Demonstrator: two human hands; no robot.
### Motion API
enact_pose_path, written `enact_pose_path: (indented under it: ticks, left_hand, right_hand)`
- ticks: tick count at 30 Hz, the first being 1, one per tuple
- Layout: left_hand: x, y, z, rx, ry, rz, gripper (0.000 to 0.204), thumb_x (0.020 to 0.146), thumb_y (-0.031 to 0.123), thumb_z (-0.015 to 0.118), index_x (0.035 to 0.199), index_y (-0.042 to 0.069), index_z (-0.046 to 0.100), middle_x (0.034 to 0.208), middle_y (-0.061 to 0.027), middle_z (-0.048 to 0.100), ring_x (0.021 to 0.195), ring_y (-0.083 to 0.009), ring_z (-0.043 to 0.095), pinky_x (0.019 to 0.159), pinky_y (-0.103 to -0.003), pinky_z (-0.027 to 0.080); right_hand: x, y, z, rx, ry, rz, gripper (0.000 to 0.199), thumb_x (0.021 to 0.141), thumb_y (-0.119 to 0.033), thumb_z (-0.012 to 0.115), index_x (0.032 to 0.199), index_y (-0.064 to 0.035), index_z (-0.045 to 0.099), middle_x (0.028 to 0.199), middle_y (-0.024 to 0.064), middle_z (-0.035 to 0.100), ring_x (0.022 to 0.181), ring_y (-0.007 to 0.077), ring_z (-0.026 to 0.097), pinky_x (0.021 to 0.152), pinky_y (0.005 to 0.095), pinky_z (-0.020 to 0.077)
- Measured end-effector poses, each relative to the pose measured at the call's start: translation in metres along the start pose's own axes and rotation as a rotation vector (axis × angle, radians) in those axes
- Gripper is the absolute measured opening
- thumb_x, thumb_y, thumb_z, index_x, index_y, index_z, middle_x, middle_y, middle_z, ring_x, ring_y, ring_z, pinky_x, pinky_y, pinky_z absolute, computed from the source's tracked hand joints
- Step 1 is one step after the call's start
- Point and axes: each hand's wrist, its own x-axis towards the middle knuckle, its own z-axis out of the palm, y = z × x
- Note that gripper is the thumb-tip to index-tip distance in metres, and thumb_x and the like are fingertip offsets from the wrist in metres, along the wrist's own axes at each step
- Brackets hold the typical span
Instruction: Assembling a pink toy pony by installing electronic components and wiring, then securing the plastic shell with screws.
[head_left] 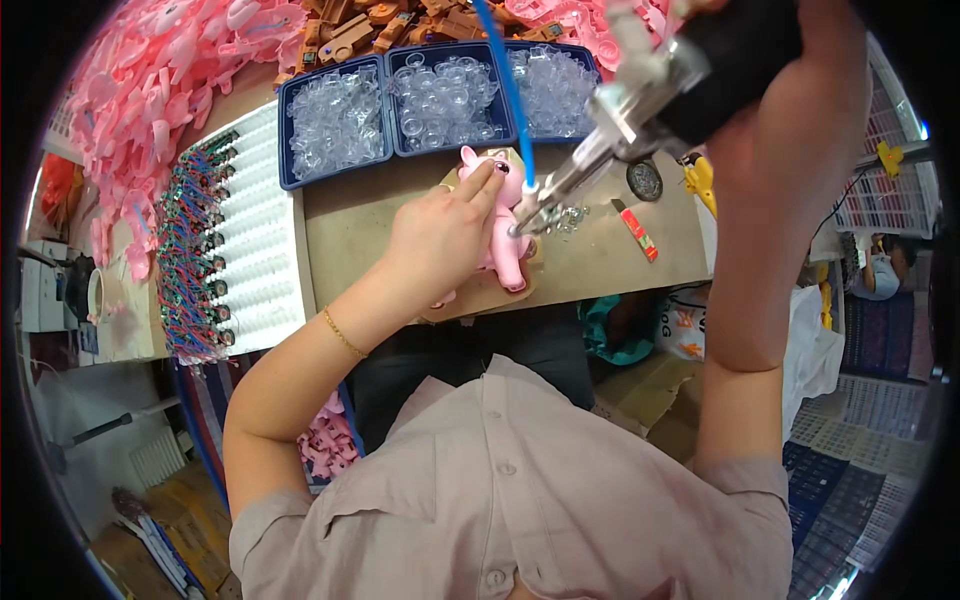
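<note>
A pink plastic animal toy (pixel 508 262) lies on a tan pad (pixel 480 302) at the table's front edge. My left hand (pixel 440 235) holds it down, two fingers stretched across its head and the others folded along its side. In my raised right hand (pixel 770 135) is a power screwdriver (pixel 615 120) with a black grip and a metal shaft. A blue hose (pixel 510 90) runs to the shaft near its tip. The tip meets the toy's body just right of my left fingers. Small loose screws (pixel 568 219) are scattered beside the toy.
Blue bins (pixel 388 110) of clear plastic parts stand behind the toy. A white rack (pixel 265 240) with wired components (pixel 195 250) is at left. Pink parts (pixel 190 70) and brown parts (pixel 370 25) are heaped farther back. A red cutter (pixel 635 230) and a round dark dish (pixel 645 180) lie right.
</note>
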Motion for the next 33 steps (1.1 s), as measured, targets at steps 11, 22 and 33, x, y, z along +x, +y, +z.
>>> enact_pose_path:
  ticks: [11,22,33]
  left_hand:
    - [0.003,0.0,-0.003,-0.036,-0.087,0.038,0.044,0.08,0.014,0.055,0.124,0.005,0.054,0.127,-0.0085,0.056,0.088,-0.0254,0.065,0.072,-0.034,0.054]
    - [-0.001,-0.002,0.016,-0.079,0.136,0.095,0.041,0.081,0.017,0.054,0.12,0.005,0.058,0.121,-0.0122,0.061,0.082,-0.0241,0.064,0.068,-0.035,0.053]
    - [0.038,-0.155,-0.001,0.366,0.173,-0.208,0.013,0.074,0.01,0.063,0.086,0.006,0.065,0.086,-0.0112,0.065,0.082,-0.0274,0.065,0.07,-0.039,0.054]
  right_hand:
    - [-0.041,0.008,-0.002,0.098,-0.006,0.24,0.031,0.082,-0.007,0.065,0.108,0.005,0.054,0.071,0.0044,0.058,0.056,0.0104,0.055,0.052,0.023,0.0446]
    - [0.003,0.001,0.01,0.097,-0.1,0.03,0.034,0.084,-0.02,0.066,0.109,0.0016,0.056,0.066,0.002,0.054,0.056,0.0087,0.057,0.048,0.0233,0.0457]
    - [-0.017,0.04,0.061,-0.007,-0.077,0.029,0.042,0.086,-0.024,0.065,0.117,0.0024,0.053,0.068,0.0012,0.051,0.057,0.0081,0.05,0.049,0.02,0.04]
